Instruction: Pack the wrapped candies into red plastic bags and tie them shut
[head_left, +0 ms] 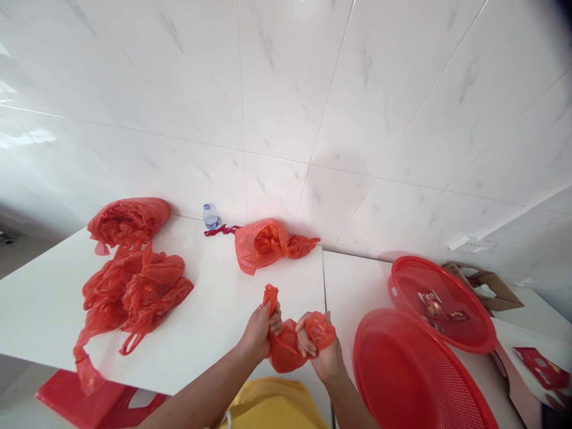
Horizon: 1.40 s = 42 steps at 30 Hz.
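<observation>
A red plastic bag [286,350] hangs between my two hands, just above the front edge of the white table. My left hand [263,329] is closed around one gathered end, and a twisted tip pokes out above the fist. On the other side my right hand [322,348] grips the bag too, with a crumpled bulge of it showing over the fingers. Whether anything is inside the bag, I cannot tell. Beyond my hands, a bundle of red bags [263,247] lies against the wall.
Several bunched red bags [134,286] and a rolled bundle [129,220] lie at left. A small water bottle [211,217] stands by the wall. To the right are an empty-looking red basket [402,369], another basket [473,298] with small packets, and a cardboard box [504,295].
</observation>
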Each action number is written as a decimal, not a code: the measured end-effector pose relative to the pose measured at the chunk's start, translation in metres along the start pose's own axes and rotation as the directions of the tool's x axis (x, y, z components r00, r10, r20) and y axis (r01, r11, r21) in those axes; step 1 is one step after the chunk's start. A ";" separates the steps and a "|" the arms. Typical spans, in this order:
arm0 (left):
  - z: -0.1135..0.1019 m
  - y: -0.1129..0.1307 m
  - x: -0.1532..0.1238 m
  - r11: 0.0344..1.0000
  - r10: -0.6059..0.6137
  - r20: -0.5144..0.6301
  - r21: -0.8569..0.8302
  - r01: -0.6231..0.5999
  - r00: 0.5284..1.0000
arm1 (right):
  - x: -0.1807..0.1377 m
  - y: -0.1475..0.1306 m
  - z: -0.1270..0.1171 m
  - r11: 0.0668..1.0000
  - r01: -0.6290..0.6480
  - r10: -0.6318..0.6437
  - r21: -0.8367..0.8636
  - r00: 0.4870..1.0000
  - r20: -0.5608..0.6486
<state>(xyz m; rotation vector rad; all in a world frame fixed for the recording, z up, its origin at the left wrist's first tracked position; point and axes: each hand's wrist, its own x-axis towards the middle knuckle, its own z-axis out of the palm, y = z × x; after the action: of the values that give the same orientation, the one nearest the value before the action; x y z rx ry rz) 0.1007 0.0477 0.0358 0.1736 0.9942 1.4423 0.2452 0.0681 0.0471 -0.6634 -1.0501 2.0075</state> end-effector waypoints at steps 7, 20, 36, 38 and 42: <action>0.008 0.003 -0.005 0.983 -0.046 -0.034 0.177 0.051 0.998 | -0.003 0.001 0.012 0.951 -0.138 0.091 -0.277 0.980 -0.176; -0.001 -0.011 -0.022 0.865 0.017 0.283 0.477 -0.156 0.959 | 0.013 0.013 0.006 0.988 -0.144 0.107 -0.056 0.900 -0.422; -0.004 -0.001 -0.009 0.992 -0.036 0.017 0.118 0.034 0.999 | 0.000 0.003 0.007 0.983 -0.163 0.167 0.088 0.985 -0.041; -0.005 -0.001 -0.007 0.994 -0.052 0.016 0.094 0.050 0.999 | -0.002 -0.001 0.009 0.978 -0.166 0.168 0.130 0.986 -0.006; -0.006 0.001 -0.003 0.997 -0.059 0.003 0.054 0.059 0.998 | -0.006 -0.004 0.009 0.981 -0.190 0.191 0.033 0.981 -0.027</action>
<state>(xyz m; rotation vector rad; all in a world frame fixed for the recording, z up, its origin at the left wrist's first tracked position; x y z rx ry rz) 0.0969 0.0425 0.0340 0.1847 1.0269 1.3616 0.2435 0.0608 0.0554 -0.8020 -0.9665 2.1657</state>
